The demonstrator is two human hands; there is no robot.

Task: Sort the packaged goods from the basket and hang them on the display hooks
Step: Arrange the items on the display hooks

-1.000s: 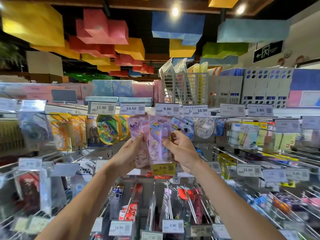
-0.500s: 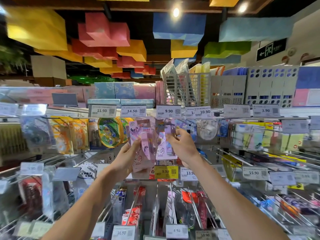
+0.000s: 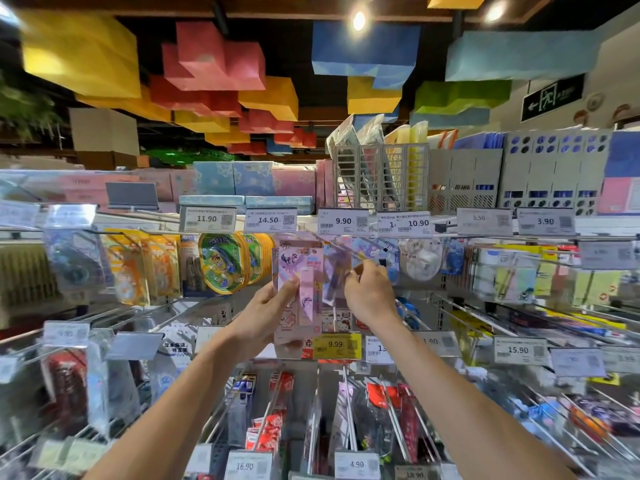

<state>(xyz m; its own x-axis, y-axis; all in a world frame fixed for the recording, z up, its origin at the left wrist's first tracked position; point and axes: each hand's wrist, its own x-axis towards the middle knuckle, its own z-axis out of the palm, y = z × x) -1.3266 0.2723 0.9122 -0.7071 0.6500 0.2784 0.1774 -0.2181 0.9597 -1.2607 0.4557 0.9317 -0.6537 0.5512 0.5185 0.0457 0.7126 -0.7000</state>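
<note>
Shop interior, upper field: a dark ceiling (image 3: 152, 32) carries hanging blocks in yellow (image 3: 83, 53), red (image 3: 214, 60), blue (image 3: 363, 50), pale blue (image 3: 519, 57) and green (image 3: 460, 95), lit by two round spotlights (image 3: 358, 20). At right, a pale wall (image 3: 620, 64) bears a green exit sign (image 3: 552, 97) with a leftward arrow; at far left, blurred green foliage (image 3: 20, 112) shows. Along the top shelf (image 3: 606, 223) stand pastel patterned boxes (image 3: 249, 178), slotted grey file holders (image 3: 377, 174) containing folders, and grey perforated organisers (image 3: 554, 174) with blue inserts.
</note>
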